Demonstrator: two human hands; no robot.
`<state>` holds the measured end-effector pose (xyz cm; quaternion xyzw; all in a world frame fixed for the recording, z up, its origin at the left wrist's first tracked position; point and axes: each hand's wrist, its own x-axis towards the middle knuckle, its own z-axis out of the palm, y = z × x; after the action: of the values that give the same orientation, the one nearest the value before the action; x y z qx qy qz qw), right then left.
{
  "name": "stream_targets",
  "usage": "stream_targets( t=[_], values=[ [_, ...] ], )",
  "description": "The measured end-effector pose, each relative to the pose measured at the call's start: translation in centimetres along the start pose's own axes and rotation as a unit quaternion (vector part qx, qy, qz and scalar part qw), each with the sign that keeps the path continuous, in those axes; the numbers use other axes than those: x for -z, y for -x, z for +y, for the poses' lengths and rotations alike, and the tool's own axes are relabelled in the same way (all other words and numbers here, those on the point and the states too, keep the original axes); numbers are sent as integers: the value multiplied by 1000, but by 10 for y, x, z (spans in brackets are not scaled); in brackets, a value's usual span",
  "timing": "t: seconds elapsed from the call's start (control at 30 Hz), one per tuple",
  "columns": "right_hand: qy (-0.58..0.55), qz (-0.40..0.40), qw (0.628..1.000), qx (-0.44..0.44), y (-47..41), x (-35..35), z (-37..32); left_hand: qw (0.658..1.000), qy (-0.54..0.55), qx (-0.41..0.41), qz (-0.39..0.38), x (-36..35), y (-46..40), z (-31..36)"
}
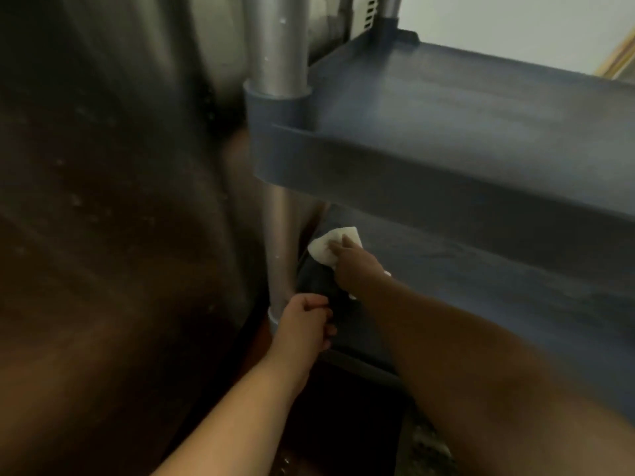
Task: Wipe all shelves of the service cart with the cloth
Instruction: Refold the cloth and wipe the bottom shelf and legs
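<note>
- The service cart (446, 159) fills the right side of the view: dark blue plastic shelves joined at the corner by a grey metal post (276, 46).
- The upper shelf (464, 108) is bare, with a raised lip along its near edge; its surface looks dull and streaked.
- The lower shelf (464, 269) lies under it, partly shadowed by the shelf above.
- The right hand (357, 266) reaches in under the upper shelf, palm down, fingers extended and pressed flat on the white cloth (330, 245).
- The cloth is crumpled and lies on the lower shelf at its left end, close beside the corner post; most of it shows beyond the fingertips, and a small white bit peeks out near the wrist.
- The left hand (305, 321) is curled closed over the near left corner of the lower shelf, just beside the base of the post, its fingers wrapped on the rim.
- Both forearms are bare and come up from the bottom of the view.
- To the left stands a tall, dark, reflective metal surface (103, 201), blurred and spotted with small pale marks.
- A pale wall (515, 18) shows behind the cart at the upper right.
</note>
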<state>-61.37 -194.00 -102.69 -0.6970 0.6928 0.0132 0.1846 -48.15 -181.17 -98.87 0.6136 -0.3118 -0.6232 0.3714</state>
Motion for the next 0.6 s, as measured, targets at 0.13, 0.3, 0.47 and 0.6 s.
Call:
stream_targets(
  t=[0.13, 0.3, 0.47, 0.6],
  values=[
    [15, -31, 999, -10, -9, 1, -28, 999, -16, -9, -50, 8, 14, -10],
    [-4, 0, 998, -70, 9, 7, 21, 998, -15, 2, -53, -15, 19, -21],
    [12, -13, 987, -162, 42, 19, 115, 997, -35, -20, -64, -79, 23, -23],
    [-115, -15, 949, -293, 80, 32, 216, 992, -72, -29, -95, -152, 34, -29]
  ],
)
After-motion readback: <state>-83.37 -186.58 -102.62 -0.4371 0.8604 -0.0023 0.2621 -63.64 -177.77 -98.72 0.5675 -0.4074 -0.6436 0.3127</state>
